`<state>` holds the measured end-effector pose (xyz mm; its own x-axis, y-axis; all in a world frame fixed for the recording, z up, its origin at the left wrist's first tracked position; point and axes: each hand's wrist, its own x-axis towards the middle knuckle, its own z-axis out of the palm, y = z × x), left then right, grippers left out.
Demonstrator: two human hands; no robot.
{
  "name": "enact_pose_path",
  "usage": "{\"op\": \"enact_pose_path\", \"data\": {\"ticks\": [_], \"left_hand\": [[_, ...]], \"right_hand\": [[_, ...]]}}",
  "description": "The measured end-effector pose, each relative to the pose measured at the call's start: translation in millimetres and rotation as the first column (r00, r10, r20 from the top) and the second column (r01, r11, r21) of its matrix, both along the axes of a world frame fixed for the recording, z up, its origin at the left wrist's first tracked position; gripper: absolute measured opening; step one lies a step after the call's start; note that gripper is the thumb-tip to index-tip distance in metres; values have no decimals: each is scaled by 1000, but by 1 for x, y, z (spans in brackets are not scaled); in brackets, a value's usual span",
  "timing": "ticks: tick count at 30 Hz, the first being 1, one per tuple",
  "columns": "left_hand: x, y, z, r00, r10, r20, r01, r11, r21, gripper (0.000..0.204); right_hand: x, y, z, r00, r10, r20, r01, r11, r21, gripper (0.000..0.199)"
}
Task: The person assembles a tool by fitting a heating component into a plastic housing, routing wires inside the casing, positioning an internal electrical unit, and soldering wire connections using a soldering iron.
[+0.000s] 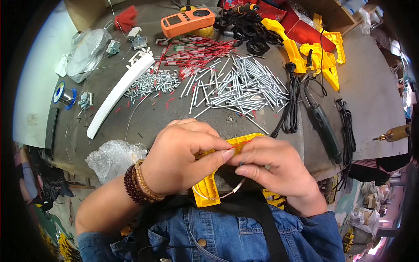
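Observation:
A yellow plastic tool housing half [206, 194] lies at the table's front edge, close to my body and partly hidden under my hands. My left hand [183, 150] is closed, thumb and forefinger pinching a thin red wire [231, 148] above the housing. Just to its right, my right hand [277, 163] is closed in a pinch too, with a small blue bit [240, 163] at its fingertips. A pale wire [227, 196] with a white sleeve loops from the housing up toward my right thumb; where it ends is hidden by the fingers.
Beyond my hands lie long screws [251, 85], short screws [152, 83] and red-wired parts [205, 50]. A white curved strip [120, 94] and bubble wrap [115, 159] are at left. An orange meter [187, 22], yellow housings [312, 54] and a dark soldering-iron-like handle [325, 131] stand farther off.

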<state>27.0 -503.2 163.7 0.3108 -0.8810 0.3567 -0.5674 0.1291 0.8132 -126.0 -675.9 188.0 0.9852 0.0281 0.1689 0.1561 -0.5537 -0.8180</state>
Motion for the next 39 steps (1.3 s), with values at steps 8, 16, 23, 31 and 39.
{"op": "enact_pose_path", "data": {"ticks": [8, 16, 23, 31, 39], "left_hand": [[7, -8, -1, 987, -15, -161, 20, 999, 29, 13], [8, -8, -3, 993, 18, -113, -20, 1000, -11, 13], [8, -4, -5, 999, 42, -21, -42, 999, -11, 15], [7, -9, -5, 1000, 1, -25, -1, 1000, -15, 18], [6, -6, -2, 999, -29, 45, 27, 999, 39, 14]], "right_hand": [[10, 11, -11, 942, -333, -33, 335, 935, 117, 10], [15, 14, -10, 942, -326, -74, 331, 941, 72, 10], [16, 18, -16, 924, -375, -68, 381, 918, 112, 10], [12, 14, -28, 918, -387, 89, 365, 911, 194, 11], [10, 9, -11, 898, -311, 311, 401, 870, -287, 23]]}}
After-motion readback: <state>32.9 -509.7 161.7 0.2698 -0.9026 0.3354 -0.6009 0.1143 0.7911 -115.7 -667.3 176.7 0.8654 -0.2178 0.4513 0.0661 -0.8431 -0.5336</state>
